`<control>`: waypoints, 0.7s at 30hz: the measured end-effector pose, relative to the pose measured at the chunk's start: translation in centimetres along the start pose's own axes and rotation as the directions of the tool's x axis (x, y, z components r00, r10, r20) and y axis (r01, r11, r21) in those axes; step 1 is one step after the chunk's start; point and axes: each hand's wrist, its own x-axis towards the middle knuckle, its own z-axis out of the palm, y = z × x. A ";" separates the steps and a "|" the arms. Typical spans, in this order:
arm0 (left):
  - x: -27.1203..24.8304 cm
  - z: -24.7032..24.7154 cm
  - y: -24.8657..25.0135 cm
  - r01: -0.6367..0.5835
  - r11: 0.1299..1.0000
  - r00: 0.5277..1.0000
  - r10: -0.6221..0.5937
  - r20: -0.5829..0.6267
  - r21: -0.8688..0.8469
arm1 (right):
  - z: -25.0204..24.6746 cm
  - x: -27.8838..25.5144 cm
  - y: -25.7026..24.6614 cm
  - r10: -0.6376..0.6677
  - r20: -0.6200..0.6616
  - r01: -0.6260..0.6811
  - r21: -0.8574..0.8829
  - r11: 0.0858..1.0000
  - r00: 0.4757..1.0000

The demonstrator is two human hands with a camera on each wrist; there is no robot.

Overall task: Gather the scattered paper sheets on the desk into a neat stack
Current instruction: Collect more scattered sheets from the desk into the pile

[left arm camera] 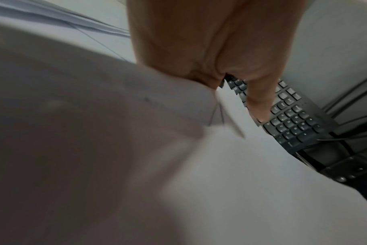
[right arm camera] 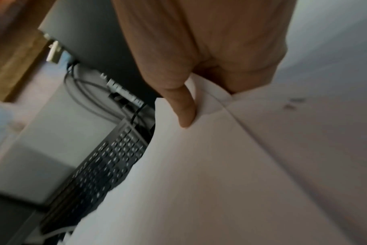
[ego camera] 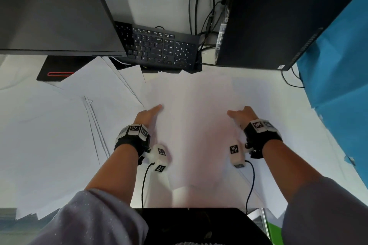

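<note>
The white surface (ego camera: 310, 145) is the biggest thing here, and paper covers most of it. A big dark monitor (ego camera: 51, 8) hangs over the far left, and a black computer tower (ego camera: 278, 16) stands at the far right. Beside the tower is a blue cloth (ego camera: 338, 61). Loose white sheets (ego camera: 59, 125) lie fanned out on the left side, with their edges at different angles. In the middle is a bunch of paper sheets (ego camera: 197, 121) that both hands are holding up. It looks blurry. Its far edge reaches close to the black keyboard (ego camera: 159, 47), which sits between the monitor and the tower. Black cables (ego camera: 201, 6) run behind the keyboard.

The left hand (ego camera: 148, 114) has its grip on the left edge of the bunch, with the thumb on top and the fingers hidden under the paper. The right hand (ego camera: 242, 115) grips the right edge. In the right wrist view its thumb (right arm camera: 184, 111) presses on the paper, which bends under it.
</note>
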 end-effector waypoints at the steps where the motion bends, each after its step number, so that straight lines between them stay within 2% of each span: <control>1: -0.1 0.2 -0.1 -0.024 0.996 0.999 0.027 -0.031 0.091 | 0.6 -0.1 0.1 -0.026 0.009 0.025 0.014 1.000 1.000; 3: -0.1 0.4 -0.3 -0.051 0.982 0.997 0.060 -0.044 0.183 | 1.5 0.0 0.3 -0.091 -0.019 0.092 0.078 0.993 0.996; 7: 0.1 0.8 -0.8 -0.086 0.961 0.989 0.115 -0.096 0.264 | 2.0 0.0 -0.1 -0.168 -0.242 0.218 0.198 0.956 0.956; 9: 0.1 1.0 -0.9 -0.087 0.961 0.983 0.126 -0.136 0.261 | 1.6 0.4 -0.1 -0.195 -0.277 0.235 0.118 0.965 0.941; 11: 0.5 1.0 -0.9 -0.098 0.960 0.979 0.140 -0.149 0.262 | 1.0 0.9 0.1 -0.224 -0.277 0.223 -0.034 0.974 0.934; 14: 1.1 1.0 -1.0 -0.085 0.960 0.976 0.135 -0.173 0.267 | 0.3 0.8 1.1 -0.254 -0.242 0.186 -0.272 0.944 0.936; 16: 1.3 1.2 -0.9 -0.070 0.955 0.975 0.127 -0.183 0.289 | 0.3 0.7 2.1 -0.252 -0.245 0.158 -0.348 0.924 0.936; 21: 1.8 0.7 -1.2 -0.129 0.920 0.963 0.206 -0.176 0.369 | 0.5 1.3 2.4 -0.410 -0.367 0.213 -0.471 0.856 0.835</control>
